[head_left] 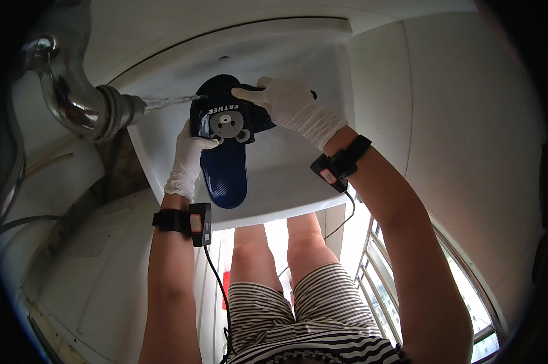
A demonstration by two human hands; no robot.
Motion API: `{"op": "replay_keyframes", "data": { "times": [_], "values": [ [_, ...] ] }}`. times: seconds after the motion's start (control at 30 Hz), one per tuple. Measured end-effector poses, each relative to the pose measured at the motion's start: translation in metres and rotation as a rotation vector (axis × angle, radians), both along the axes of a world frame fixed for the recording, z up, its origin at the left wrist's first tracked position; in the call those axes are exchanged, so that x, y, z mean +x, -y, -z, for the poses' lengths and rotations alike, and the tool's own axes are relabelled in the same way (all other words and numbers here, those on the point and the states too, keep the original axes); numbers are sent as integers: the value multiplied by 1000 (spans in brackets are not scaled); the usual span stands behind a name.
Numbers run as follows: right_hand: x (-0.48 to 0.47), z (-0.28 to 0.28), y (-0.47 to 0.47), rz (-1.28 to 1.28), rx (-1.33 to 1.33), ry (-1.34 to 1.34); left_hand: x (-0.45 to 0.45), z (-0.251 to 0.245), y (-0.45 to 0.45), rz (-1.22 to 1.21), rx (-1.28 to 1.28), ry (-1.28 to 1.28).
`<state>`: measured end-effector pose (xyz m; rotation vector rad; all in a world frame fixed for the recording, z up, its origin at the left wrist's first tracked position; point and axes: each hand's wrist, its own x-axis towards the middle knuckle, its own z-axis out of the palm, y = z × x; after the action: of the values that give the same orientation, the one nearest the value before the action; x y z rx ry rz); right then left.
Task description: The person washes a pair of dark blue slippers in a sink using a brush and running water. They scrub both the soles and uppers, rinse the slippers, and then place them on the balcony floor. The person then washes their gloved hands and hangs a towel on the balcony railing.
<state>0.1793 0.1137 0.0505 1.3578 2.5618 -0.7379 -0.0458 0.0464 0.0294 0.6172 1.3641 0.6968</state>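
A dark blue slide slipper (224, 175) is held over the white sink (292, 182), toe pointing away from me. Its strap carries a grey bear face and white lettering. My left hand (193, 150), in a white glove, grips the strap's left side, thumb on top. Water (171, 102) runs from the metal faucet (127, 110) onto the toe end. My right hand (290, 102), also gloved, is closed around a dark object (262, 117) against the slipper's right side. Most of that object is hidden, so I cannot tell what it is; a dark tip shows past the knuckles.
Black strapped devices with cables sit on my left wrist (201, 225) and right wrist (331, 173). A pale wall (378, 91) stands to the right of the sink. Metal window bars (381, 273) are at lower right. A thin hose (50, 161) lies at left.
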Motion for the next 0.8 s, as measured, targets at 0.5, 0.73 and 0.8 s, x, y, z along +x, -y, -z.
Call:
{"op": "replay_keyframes", "data": {
  "times": [0.5,0.73,0.8],
  "values": [
    [23,-19,9,150,-97,77,2,-9,-6,-17,54,7],
    [-7,-5,16,320,-28,226,0,-3,-1,-52,7,2],
    [-7,-6,19,348,-206,106,1,-2,-3,-48,0,1]
  ]
}}
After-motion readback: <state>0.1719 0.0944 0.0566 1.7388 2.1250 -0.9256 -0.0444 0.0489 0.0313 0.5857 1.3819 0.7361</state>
